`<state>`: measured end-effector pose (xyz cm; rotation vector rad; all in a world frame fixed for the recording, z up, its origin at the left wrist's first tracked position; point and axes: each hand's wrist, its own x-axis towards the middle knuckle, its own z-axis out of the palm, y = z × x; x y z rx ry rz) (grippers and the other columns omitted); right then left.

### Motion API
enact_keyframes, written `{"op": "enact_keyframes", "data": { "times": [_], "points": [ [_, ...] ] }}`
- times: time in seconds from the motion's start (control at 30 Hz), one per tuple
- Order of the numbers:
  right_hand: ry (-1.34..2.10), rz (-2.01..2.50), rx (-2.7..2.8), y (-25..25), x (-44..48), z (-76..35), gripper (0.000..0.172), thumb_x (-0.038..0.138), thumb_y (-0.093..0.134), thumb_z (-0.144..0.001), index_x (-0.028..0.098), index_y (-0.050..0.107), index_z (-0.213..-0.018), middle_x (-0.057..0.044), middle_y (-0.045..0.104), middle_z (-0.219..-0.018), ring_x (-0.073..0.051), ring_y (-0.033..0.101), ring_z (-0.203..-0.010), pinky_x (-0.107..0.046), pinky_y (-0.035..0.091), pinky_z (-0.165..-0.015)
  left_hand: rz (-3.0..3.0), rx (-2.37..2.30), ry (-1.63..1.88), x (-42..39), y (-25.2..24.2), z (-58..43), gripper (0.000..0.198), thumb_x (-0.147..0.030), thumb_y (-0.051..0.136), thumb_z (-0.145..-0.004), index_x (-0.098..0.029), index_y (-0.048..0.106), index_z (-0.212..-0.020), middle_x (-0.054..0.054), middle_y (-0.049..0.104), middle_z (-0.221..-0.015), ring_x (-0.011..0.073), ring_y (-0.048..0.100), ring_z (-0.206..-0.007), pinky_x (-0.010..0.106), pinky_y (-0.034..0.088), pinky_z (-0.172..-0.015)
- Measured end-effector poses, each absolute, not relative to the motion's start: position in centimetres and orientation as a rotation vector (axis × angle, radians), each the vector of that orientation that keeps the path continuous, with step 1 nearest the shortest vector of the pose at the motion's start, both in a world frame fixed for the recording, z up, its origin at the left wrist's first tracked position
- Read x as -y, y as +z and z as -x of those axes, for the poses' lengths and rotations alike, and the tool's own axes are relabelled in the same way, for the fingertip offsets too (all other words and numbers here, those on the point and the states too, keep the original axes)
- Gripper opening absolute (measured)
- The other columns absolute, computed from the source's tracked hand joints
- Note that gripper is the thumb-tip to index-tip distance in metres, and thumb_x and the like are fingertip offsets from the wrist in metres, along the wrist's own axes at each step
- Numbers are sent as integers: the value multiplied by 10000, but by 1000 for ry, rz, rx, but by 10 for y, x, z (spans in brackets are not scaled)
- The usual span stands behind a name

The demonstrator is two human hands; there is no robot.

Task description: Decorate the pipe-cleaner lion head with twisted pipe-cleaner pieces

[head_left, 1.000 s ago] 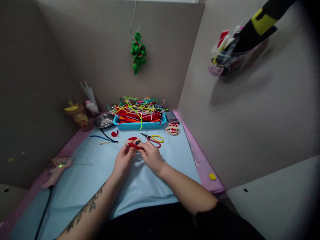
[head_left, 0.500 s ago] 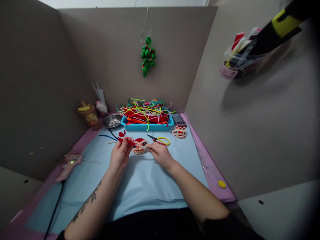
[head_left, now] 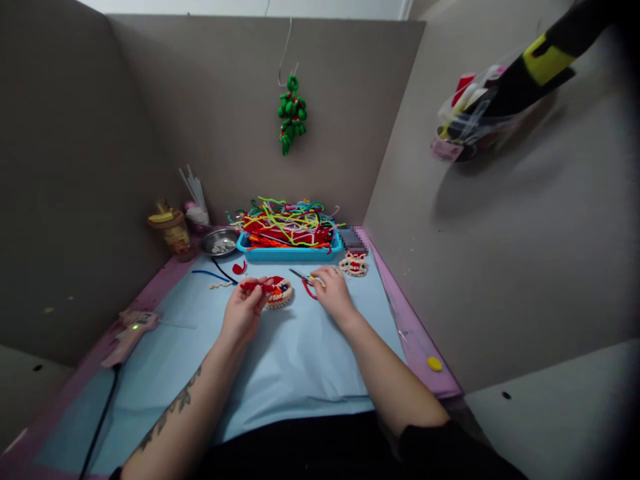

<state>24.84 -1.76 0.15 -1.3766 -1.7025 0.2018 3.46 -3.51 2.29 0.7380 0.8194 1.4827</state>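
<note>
My left hand (head_left: 246, 305) is closed, pinching a strip of red pipe cleaner (head_left: 265, 288) between thumb and fingers. Just below and behind that strip lies a round lion-face piece (head_left: 281, 295) in cream, red, orange and blue, partly hidden by the hand. My right hand (head_left: 333, 290) has its fingers curled on the handles of a pair of scissors (head_left: 301, 276). Their dark blades point left, and a red handle loop shows below the fingertips. A small curled red piece (head_left: 239, 268) and loose black and blue pipe cleaners (head_left: 207, 273) lie left of the face piece.
Behind stands a blue tray (head_left: 290, 255) heaped with colourful pipe cleaners. A metal bowl (head_left: 220, 243) and a cup (head_left: 176, 233) are at the back left. Another lion face (head_left: 354, 265) lies right. A glue gun (head_left: 131, 337) with a lit green light rests left. Partitions (head_left: 265, 133) enclose the table.
My right hand has left the lion face and moved right onto the scissors, whose red handle now shows lower. The left hand keeps the red strip beside the face.
</note>
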Motion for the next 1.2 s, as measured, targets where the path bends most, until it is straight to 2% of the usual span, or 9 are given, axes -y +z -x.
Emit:
{"op": "enact_keyframes", "data": {
  "times": [0.13, 0.33, 0.47, 0.67, 0.87, 0.93, 1.07, 1.1, 1.2],
  "points": [
    [533, 985, 1662, 15, 42, -215, 252, 227, 623, -820, 199, 662, -1067, -49, 675, -914, -150, 612, -759, -266, 504, -686, -832, -773, 1388, 46, 19, -51, 299, -267, 801, -661, -173, 601, -863, 54, 703, -987, 193, 663, -959, 341, 509, -876],
    [703, 993, 1532, 11, 48, -204, 98, 194, 620, -801, 182, 698, -859, -34, 693, -807, -151, 624, -725, -267, 501, -677, -872, -689, 1329, 51, 16, -59, 259, -261, 787, -682, -180, 599, -840, 64, 688, -1064, 233, 595, -1121, 374, 482, -928],
    [709, 965, 1532, 10, 48, -203, 76, 179, 625, -782, 185, 690, -820, -39, 700, -826, -153, 633, -731, -271, 512, -687, -877, -740, 1348, 50, 14, -64, 279, -272, 801, -658, -175, 599, -824, 63, 686, -1057, 208, 632, -1033, 351, 481, -910],
    [584, 972, 1591, 6, 51, -196, 90, 161, 583, -798, 189, 666, -818, -53, 700, -863, -166, 633, -790, -292, 513, -728, -861, -790, 1297, 51, 14, -67, 450, -319, 796, -652, -155, 611, -1029, 98, 710, -1003, 206, 664, -948, 343, 477, -908],
    [553, 967, 1707, 0, 49, -196, 56, 188, 602, -791, 197, 638, -832, -36, 631, -848, -153, 581, -764, -289, 504, -728, -853, -916, 1296, 49, 12, -59, 429, -340, 817, -605, -148, 630, -940, 69, 715, -867, 174, 669, -771, 279, 523, -718],
    [609, 984, 1659, 1, 49, -197, 153, 233, 662, -754, 195, 618, -896, -27, 611, -848, -144, 562, -728, -284, 505, -707, -884, -974, 1293, 47, 12, -55, 435, -366, 819, -595, -158, 642, -933, 61, 713, -851, 165, 658, -721, 251, 513, -632],
    [826, 960, 1366, 3, 45, -199, 509, 269, 712, -706, 204, 513, -1170, -49, 603, -968, -124, 572, -704, -255, 515, -642, -1159, -1110, 1206, 45, 15, -50, 387, -415, 791, -615, -150, 719, -888, 57, 703, -757, 144, 605, -610, 215, 461, -515],
    [873, 932, 1338, 4, 44, -200, 484, 267, 697, -718, 208, 524, -1165, -53, 610, -980, -131, 589, -734, -257, 521, -655, -1229, -1135, 1183, 46, 16, -49, 372, -420, 786, -617, -147, 736, -865, 58, 701, -734, 142, 593, -591, 216, 455, -507],
    [951, 891, 1335, 6, 39, -203, 204, 262, 644, -757, 200, 621, -949, -39, 649, -885, -155, 622, -783, -284, 533, -710, -1335, -1185, 1173, 47, 22, -48, 353, -415, 783, -609, -152, 759, -842, 66, 713, -745, 143, 580, -561, 232, 456, -513]
  ]
}}
